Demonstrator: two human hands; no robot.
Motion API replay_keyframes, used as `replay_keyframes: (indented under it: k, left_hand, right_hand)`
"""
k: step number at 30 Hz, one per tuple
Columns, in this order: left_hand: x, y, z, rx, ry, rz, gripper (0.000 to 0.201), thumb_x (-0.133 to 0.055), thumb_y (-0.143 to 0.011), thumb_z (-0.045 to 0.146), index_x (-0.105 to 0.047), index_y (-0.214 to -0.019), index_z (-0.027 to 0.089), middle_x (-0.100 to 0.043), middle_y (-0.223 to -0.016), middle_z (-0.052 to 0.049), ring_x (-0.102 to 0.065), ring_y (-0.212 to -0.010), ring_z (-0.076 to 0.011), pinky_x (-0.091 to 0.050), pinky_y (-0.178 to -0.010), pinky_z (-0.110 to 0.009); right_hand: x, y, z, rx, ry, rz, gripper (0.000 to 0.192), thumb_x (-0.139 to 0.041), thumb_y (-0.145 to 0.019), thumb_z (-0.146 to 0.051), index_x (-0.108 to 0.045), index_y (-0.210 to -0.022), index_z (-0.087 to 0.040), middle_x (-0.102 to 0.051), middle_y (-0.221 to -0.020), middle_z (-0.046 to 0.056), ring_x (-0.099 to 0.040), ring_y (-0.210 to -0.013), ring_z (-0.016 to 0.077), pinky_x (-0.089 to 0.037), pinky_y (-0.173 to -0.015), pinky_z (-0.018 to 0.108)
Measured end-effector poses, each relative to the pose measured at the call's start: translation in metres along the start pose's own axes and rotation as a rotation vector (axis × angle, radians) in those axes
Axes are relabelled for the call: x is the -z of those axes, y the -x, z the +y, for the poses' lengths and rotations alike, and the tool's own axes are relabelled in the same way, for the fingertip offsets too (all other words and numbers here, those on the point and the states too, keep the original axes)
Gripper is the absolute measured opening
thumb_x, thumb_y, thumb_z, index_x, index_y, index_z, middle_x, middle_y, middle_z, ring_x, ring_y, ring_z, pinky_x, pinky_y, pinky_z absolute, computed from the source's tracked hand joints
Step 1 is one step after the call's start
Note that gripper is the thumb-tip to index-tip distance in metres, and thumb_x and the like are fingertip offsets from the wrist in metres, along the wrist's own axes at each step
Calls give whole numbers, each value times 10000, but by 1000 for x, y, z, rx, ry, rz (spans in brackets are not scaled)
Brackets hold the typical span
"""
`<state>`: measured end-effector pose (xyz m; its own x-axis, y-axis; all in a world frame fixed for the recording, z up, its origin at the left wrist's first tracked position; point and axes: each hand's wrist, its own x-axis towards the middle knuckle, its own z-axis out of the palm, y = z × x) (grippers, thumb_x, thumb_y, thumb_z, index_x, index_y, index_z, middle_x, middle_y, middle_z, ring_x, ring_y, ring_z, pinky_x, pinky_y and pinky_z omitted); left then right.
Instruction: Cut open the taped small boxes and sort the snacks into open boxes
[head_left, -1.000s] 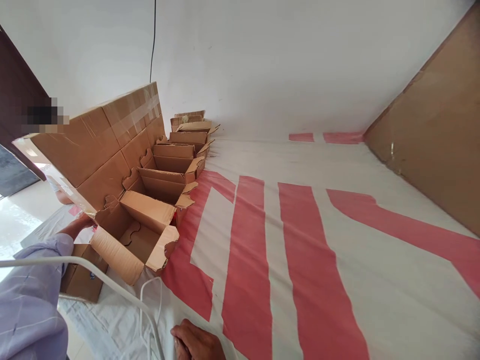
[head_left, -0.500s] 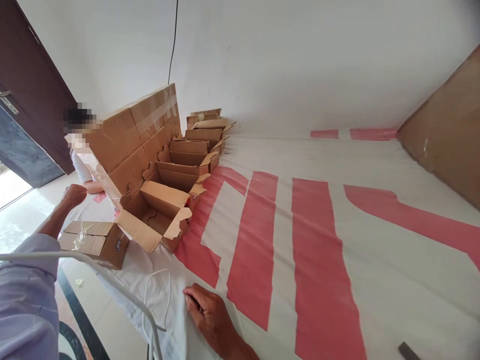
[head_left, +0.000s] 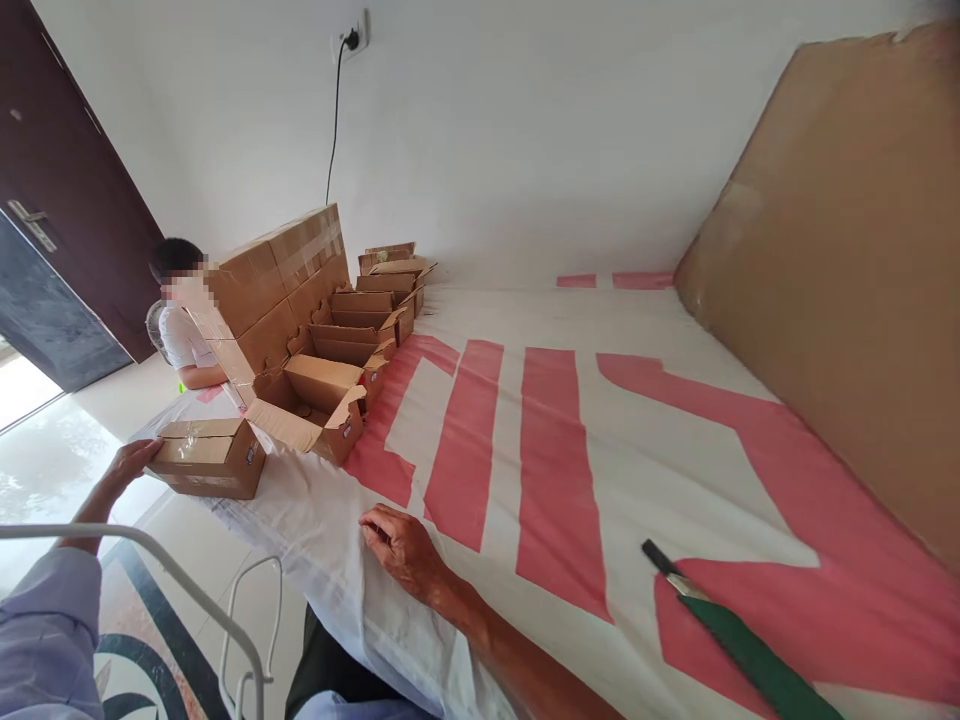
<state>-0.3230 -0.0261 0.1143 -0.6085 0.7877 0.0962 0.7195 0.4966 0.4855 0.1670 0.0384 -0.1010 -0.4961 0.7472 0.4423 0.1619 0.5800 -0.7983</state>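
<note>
White walls close off the room, with a dark door (head_left: pixel 52 220) at far left and a cable (head_left: pixel 334 120) running down from a socket (head_left: pixel 352 35) high on the wall. Below the door the floor (head_left: pixel 52 470) shines pale. At the left edge a white metal rail (head_left: pixel 150 560) crosses over a lilac sleeve (head_left: pixel 45 640).

From that sleeve the left hand (head_left: pixel 124 470) reaches out, fingers straight and loosely together, their tips touching the near end of a closed taped box (head_left: pixel 206 455). This box sits at the left edge of the bed (head_left: pixel 600 330), which is covered by a white sheet with broad red stripes (head_left: pixel 555 470). Behind it a person in a white shirt (head_left: pixel 184 335) sits beyond a big taped carton (head_left: pixel 277 280). Just right of the closed box is an open box (head_left: pixel 315 405), flaps up, first of a row of open boxes (head_left: pixel 367 310) running back to the wall.

Nearer the camera, the right hand (head_left: pixel 401 545) rests knuckles-up on the sheet, well apart from the boxes; its fingers are curled under, and whether they pinch anything cannot be told. Farther right a green strip with a dark tip (head_left: pixel 739 645) lies on the sheet. A large brown cardboard sheet (head_left: pixel 840 280) leans along the bed's right side.
</note>
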Motion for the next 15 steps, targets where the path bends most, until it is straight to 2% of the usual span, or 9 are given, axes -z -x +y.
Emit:
replay_keyframes:
  k: [7,11,15]
  left_hand:
    - [-21,9,3,68,251,35,794,-687,-606,857,-756,-964,151,-727,-883,-97,-644,-789,-240,-567,-621,-321]
    - [-33,22,11,37,308,7,802,-718,-559,851,-765,-965,161,-734,-895,-87,-642,-785,-231,-554,-631,-319]
    - [-59,43,22,-12,321,-45,838,-697,-582,867,-790,-1029,165,-752,-878,-78,-652,-791,-248,-542,-640,-324]
  right_hand:
    - [22,27,-12,-77,-44,54,218,-533,-941,-225,-750,-933,-209,-741,-846,49,-664,-712,189,-536,-700,325]
    - [25,39,-12,-143,-101,106,210,-565,-927,-284,-762,-929,-210,-768,-854,59,-658,-684,191,-552,-682,342]
    - [24,44,-18,-204,-159,140,223,-588,-912,-323,-772,-943,-202,-768,-835,58,-654,-677,190,-560,-674,346]
